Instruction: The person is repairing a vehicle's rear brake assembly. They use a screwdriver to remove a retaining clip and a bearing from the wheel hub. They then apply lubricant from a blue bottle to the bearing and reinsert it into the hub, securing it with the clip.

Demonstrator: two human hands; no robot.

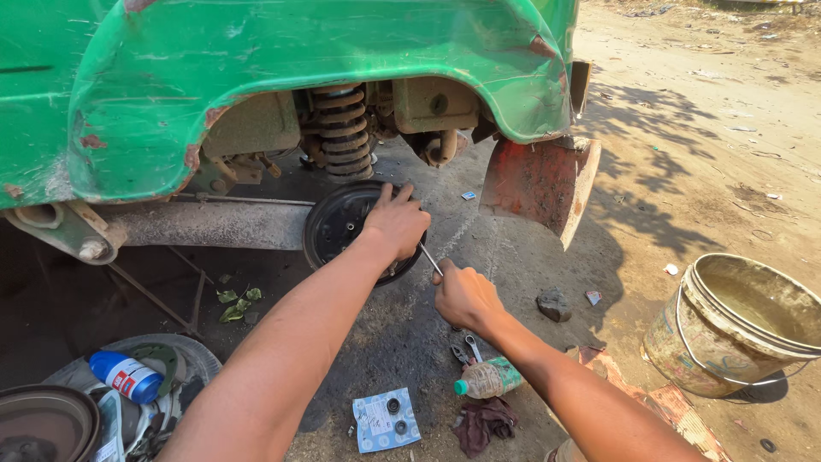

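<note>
A green vehicle body point(256, 68) stands with its wheel off. Under its arch sit a rusty coil spring point(344, 133) and a black round hub plate point(338, 224). My left hand point(395, 221) rests on the plate's right side, fingers spread over its edge. My right hand point(463, 295) grips the handle of a thin metal tool point(429, 257), whose shaft runs up and left toward the plate, just below my left hand. The tool's tip is hidden behind my left hand.
A dirty bucket point(735, 325) holding murky liquid stands at right. On the ground lie a plastic bottle point(487, 378), pliers point(466, 351), a rag point(483, 423), a paper sheet with bearings point(385, 419), a stone point(554, 304). A tyre with a blue bottle point(126, 376) lies lower left. An orange mudflap point(539, 184) hangs nearby.
</note>
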